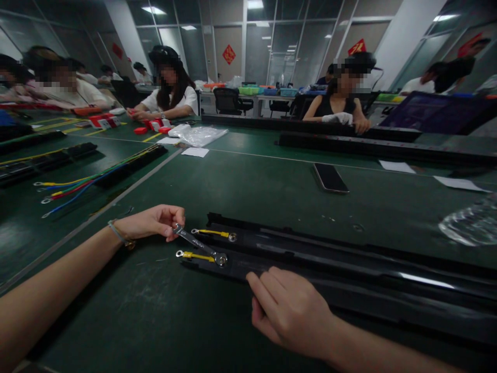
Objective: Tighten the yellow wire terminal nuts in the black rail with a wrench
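My left hand [157, 221] grips the open end of a metal combination wrench [196, 242]. The wrench's ring end sits over a fastener on the nearer black channel [264, 273], at the end of a short yellow wire [198, 256] with a ring terminal. My right hand [291, 308] is curled over the near edge of that channel, its fingers bent and partly hidden; whether they pinch anything but the channel I cannot see. A second yellow wire [213, 233] is fastened to the farther black channel [310, 243] lying alongside.
A phone [331, 178] lies beyond the channels, and clear plastic [471, 220] lies at the right. Wire bundles with ring terminals [85, 178] are on the left. Across the green table [248, 178], co-workers sit near long black bars [368, 147], red-and-white parts and a plastic bag [202, 135].
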Action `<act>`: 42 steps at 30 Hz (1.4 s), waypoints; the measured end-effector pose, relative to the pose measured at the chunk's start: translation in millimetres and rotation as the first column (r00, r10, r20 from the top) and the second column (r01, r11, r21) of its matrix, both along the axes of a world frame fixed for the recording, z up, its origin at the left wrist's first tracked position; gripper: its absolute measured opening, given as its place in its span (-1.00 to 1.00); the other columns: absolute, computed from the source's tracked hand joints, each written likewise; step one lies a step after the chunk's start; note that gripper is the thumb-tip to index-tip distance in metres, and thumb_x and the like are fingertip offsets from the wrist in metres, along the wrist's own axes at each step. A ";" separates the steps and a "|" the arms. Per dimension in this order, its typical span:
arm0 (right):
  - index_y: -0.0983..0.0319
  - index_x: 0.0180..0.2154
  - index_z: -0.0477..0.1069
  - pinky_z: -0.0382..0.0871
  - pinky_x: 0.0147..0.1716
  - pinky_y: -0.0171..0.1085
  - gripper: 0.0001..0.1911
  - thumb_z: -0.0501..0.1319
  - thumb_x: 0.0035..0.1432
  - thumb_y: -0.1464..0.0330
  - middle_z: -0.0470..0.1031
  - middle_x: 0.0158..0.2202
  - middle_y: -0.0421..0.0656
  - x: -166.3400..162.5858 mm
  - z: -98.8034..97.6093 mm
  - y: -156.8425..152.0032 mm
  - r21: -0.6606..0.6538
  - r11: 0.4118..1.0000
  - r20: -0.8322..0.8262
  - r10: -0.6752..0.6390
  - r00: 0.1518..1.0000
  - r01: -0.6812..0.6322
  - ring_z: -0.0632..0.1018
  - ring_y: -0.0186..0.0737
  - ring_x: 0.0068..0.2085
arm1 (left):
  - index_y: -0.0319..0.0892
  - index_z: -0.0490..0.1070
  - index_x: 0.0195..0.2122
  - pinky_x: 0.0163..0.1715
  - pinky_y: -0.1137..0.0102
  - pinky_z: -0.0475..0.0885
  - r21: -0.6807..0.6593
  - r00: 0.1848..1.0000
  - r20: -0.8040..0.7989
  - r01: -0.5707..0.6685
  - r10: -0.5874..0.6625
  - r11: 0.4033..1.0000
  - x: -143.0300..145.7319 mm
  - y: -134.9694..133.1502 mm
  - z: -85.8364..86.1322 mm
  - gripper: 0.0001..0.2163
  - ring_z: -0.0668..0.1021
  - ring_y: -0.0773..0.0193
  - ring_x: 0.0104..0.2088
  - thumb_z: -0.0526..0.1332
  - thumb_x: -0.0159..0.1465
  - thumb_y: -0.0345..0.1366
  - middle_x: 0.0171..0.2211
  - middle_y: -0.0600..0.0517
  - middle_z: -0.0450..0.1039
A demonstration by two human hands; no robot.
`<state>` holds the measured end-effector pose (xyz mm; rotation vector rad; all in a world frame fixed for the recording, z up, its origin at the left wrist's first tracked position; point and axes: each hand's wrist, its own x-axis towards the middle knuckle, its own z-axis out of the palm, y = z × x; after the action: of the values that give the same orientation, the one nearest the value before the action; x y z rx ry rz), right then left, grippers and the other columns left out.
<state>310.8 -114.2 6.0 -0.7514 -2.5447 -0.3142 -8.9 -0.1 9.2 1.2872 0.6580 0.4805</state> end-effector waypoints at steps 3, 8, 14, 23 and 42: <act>0.42 -0.19 0.35 0.29 -0.50 -0.29 -0.67 0.04 -0.02 0.42 0.38 -0.49 -0.12 0.9 -1.0 -0.3 -0.005 1.000 0.006 0.000 1.000 0.000 0.38 -0.25 -0.43 | -0.25 0.33 -0.42 -0.63 0.61 0.32 -0.038 0.999 -0.002 0.036 -0.036 0.999 -1.2 -1.8 1.6 -0.74 0.40 0.45 -0.58 0.38 -0.11 -0.41 -0.50 0.09 0.37; 0.42 -0.19 0.35 0.29 -0.49 -0.28 -0.66 0.04 -0.02 0.42 0.39 -0.49 -0.12 0.7 -1.6 -0.2 -0.014 1.000 0.011 0.001 1.000 0.000 0.38 -0.24 -0.43 | -0.25 0.31 -0.46 -0.64 0.61 0.35 -0.126 0.989 0.000 0.147 -0.149 0.981 0.1 -8.5 5.4 -0.69 0.41 0.44 -0.58 0.42 -0.18 -0.43 -0.49 0.08 0.38; 0.40 -0.23 0.38 0.29 -0.51 -0.29 -0.72 0.05 -0.01 0.46 0.40 -0.51 -0.14 -1.4 1.7 0.7 0.017 1.000 -0.005 -0.011 1.000 0.012 0.40 -0.27 -0.45 | -0.24 0.29 -0.47 -0.66 0.56 0.35 -0.128 0.983 -0.025 0.176 -0.181 0.976 1.7 -13.6 6.5 -0.67 0.42 0.41 -0.59 0.42 -0.19 -0.36 -0.51 0.07 0.36; 0.40 -0.22 0.37 0.29 -0.49 -0.29 -0.71 0.05 -0.02 0.46 0.40 -0.49 -0.13 -0.3 1.2 0.1 0.012 1.000 -0.008 -0.017 1.000 0.017 0.40 -0.26 -0.42 | -0.27 0.35 -0.39 -0.60 0.60 0.30 0.037 0.999 -0.014 -0.037 0.038 0.999 3.1 -0.6 0.0 -0.75 0.39 0.44 -0.56 0.36 -0.06 -0.33 -0.50 0.07 0.37; 0.40 -0.18 0.35 0.28 -0.48 -0.28 -0.68 0.06 -0.01 0.43 0.41 -0.45 -0.12 0.1 -2.0 0.4 -0.010 1.000 0.016 -0.013 1.000 0.013 0.39 -0.24 -0.41 | -0.25 0.31 -0.45 -0.61 0.59 0.33 -0.063 0.992 -0.008 0.127 -0.128 0.990 -0.9 -8.2 4.4 -0.70 0.42 0.41 -0.55 0.41 -0.16 -0.40 -0.49 0.07 0.38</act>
<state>311.0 -113.8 4.0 -0.7731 -2.5590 -0.3125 -9.7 -8.3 13.6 1.2656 0.5923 0.3452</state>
